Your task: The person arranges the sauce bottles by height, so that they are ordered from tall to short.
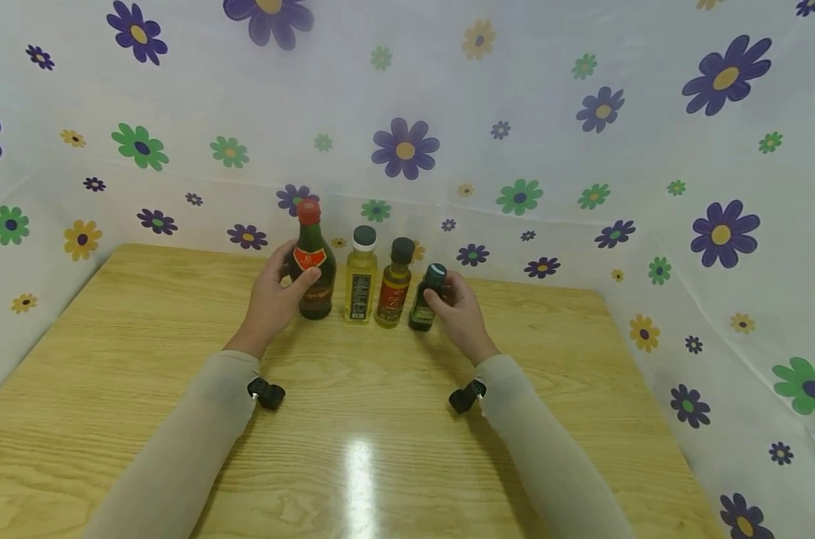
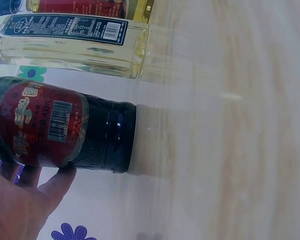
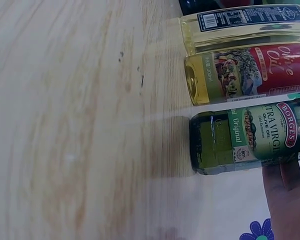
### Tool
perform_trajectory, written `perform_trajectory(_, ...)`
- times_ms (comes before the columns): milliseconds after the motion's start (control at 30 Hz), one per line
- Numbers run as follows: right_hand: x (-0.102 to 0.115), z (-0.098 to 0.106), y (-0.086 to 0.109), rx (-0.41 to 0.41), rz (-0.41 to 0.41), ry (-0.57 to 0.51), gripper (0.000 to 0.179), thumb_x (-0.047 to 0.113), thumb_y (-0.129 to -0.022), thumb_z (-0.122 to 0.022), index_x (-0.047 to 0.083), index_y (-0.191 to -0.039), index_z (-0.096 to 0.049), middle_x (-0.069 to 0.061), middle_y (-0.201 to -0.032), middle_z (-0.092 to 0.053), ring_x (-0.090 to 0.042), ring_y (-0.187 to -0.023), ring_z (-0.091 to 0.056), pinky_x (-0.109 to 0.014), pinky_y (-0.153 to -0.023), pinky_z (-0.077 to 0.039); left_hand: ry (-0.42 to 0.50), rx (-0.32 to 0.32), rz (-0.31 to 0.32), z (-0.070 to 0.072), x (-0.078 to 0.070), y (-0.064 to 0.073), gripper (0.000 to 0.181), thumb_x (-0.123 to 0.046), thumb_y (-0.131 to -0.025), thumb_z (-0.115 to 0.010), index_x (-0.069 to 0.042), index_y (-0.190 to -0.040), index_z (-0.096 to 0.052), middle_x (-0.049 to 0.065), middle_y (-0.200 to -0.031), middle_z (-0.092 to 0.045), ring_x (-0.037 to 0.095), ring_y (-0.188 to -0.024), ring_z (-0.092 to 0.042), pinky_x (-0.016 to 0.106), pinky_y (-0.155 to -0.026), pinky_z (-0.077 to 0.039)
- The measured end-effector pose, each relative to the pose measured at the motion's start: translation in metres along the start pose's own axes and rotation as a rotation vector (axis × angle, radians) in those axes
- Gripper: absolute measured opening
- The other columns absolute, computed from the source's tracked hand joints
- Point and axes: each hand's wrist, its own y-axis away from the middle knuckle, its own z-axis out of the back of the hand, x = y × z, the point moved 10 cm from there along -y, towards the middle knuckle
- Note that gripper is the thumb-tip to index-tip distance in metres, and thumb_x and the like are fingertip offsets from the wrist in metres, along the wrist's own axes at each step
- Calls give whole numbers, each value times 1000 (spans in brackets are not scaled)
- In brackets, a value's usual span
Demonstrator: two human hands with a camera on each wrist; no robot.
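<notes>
My left hand [image 1: 272,299] grips a dark, round-bodied bottle [image 1: 316,304] with a red cap, the thumb across its front and fingers behind. In the left wrist view the bottle's red label with a barcode [image 2: 60,121] shows. My right hand [image 1: 465,318] holds a small green olive oil bottle [image 1: 422,313] by its upper right side; its Borges label [image 3: 270,130] faces the right wrist camera. Between them stand a clear bottle of pale yellow oil [image 1: 361,267] with a dark cap and a red-labelled olive oil bottle [image 1: 394,293]. All four are upright in a row.
The bottles stand near the back edge of a light wooden table [image 1: 353,382]. Behind and beside it hangs a white cloth [image 1: 434,90] printed with purple, green and yellow flowers. Each sleeve carries a black wrist camera [image 1: 267,393].
</notes>
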Motion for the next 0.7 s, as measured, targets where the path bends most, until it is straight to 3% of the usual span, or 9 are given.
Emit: perform_trajectory(700, 2, 2, -3, 32, -11, 29, 36, 15, -102, -66, 3, -135, -56, -20, -133, -62, -33, -129, -59, -50, -110, -48, 11, -47, -3, 2, 3, 2, 77, -50, -96, -71, -17, -158, -40, 12, -148, -54, 33, -133, -52, 59, -118, -35)
